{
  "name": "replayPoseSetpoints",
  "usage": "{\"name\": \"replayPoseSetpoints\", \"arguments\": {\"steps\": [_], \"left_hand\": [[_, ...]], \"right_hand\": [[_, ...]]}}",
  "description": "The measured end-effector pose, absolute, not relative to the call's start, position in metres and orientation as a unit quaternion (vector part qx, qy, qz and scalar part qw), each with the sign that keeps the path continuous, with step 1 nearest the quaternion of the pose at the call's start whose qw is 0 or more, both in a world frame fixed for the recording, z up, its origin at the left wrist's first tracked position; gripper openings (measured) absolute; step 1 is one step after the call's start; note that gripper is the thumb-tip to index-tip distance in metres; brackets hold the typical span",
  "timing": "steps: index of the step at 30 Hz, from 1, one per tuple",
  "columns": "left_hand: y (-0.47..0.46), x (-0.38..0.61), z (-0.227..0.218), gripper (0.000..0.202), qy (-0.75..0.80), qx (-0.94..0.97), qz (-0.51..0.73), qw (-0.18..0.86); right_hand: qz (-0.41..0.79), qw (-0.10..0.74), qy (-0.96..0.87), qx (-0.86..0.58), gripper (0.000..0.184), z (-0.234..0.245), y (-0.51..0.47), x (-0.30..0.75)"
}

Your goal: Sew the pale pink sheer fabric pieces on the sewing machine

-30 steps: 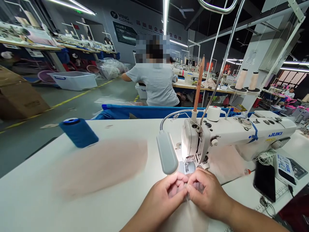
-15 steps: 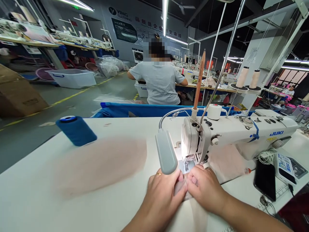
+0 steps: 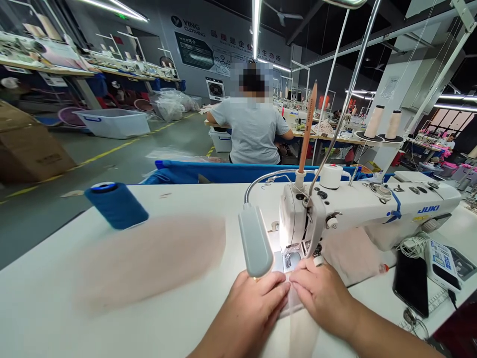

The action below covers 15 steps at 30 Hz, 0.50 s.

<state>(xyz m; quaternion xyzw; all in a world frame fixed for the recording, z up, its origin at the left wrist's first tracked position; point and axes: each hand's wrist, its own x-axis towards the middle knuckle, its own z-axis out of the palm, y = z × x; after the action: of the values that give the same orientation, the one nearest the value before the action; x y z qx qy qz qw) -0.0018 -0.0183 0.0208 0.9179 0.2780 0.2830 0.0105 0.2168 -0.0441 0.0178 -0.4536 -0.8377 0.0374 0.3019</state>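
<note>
In front of the needle of a white sewing machine [image 3: 361, 204], my left hand [image 3: 253, 303] and my right hand [image 3: 324, 293] meet over a strip of sheer pale fabric [image 3: 303, 335]. Fingertips of both hands pinch or press its edge; exactly how they grip is partly hidden. The strip runs down from between them toward me. A grey lamp head [image 3: 255, 241] on a bendy metal neck hangs just above my left hand. More pale pink fabric [image 3: 350, 253] lies under the machine's arm, to the right of my right hand.
A sheer pale piece [image 3: 156, 263] lies flat on the white table [image 3: 33, 298], with a blue thread cone [image 3: 117, 206] behind it. A phone [image 3: 411, 283], keys [image 3: 413, 320] and a white box [image 3: 441, 261] are at the right. A person [image 3: 253, 129] sits ahead, back turned.
My fingers have straightened somewhat from a more curled pinch and shifted slightly on the fabric. The whole view has dipped a little; the table items stay in place.
</note>
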Motion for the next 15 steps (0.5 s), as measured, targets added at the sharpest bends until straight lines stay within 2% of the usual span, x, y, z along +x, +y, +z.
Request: {"name": "replayPoseSetpoints", "arguments": {"steps": [5,15], "left_hand": [[-0.016,-0.002,0.001,0.024,0.297,0.897,0.328,-0.013],[-0.014,-0.001,-0.007,0.028,0.315,0.891,0.326,-0.035]], "right_hand": [[0.006,0.305,-0.83,-0.468,0.025,0.014,-0.043,0.217],[-0.013,0.289,-0.815,-0.503,0.023,0.017,-0.038,0.216]]}}
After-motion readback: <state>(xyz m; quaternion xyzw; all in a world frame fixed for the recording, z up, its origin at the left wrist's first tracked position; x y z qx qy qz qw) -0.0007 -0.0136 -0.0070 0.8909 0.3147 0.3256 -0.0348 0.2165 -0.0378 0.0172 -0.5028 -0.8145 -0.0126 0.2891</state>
